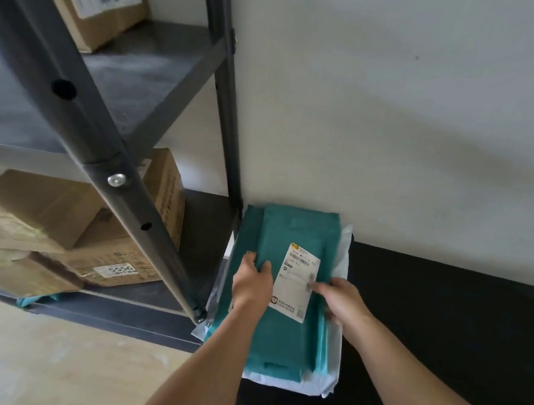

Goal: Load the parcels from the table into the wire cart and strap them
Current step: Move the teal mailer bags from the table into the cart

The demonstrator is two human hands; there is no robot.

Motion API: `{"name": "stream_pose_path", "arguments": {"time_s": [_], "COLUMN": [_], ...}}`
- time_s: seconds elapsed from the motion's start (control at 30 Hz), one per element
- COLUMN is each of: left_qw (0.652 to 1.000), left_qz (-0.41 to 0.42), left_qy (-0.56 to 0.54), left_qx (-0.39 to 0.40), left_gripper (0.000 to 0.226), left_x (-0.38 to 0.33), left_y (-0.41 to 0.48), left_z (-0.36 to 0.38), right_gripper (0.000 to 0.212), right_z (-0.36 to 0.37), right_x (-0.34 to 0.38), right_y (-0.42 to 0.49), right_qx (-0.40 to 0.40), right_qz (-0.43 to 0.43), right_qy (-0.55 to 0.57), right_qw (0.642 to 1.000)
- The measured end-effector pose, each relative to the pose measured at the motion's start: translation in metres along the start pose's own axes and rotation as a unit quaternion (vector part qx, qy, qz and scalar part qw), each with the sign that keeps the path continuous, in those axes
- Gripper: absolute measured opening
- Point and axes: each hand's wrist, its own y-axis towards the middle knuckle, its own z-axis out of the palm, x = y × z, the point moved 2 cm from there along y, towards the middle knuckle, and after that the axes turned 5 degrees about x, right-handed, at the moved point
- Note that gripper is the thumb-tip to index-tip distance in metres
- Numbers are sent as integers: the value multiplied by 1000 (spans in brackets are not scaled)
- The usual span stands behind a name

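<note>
A stack of flat teal parcels lies on the black table, pushed against the wall. The top one bears a white shipping label. Under the stack lies a white plastic parcel. My left hand grips the left edge of the top teal parcel, thumb on top. My right hand holds its right edge, thumb pressing on the label and fingers curled under the side. No wire cart is in view.
A dark metal shelf rack stands close on the left, its slanted upright next to the parcels. Cardboard boxes fill its lower shelf, and another box sits higher up. A pale wall rises behind the table. Light wooden floor lies at lower left.
</note>
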Motion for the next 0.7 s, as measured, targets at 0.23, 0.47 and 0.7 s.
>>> {"name": "stream_pose_path", "arguments": {"time_s": [0.23, 0.47, 0.7], "left_qw": [997, 992, 979], "left_qz": [26, 82, 146], "left_qy": [-66, -46, 5], "left_qx": [25, 80, 144], "left_gripper": [2, 24, 23], "left_x": [-30, -47, -58], "left_y": [-21, -73, -155], "left_z": [35, 92, 171], "right_gripper": [34, 22, 21], "right_z": [-46, -108, -191], "right_x": [-11, -44, -107], "right_y": [-24, -63, -120], "right_qx": [-45, -84, -156], "right_qz": [-23, -28, -37], "right_qy": [113, 177, 238], "right_qw": [992, 980, 958]}}
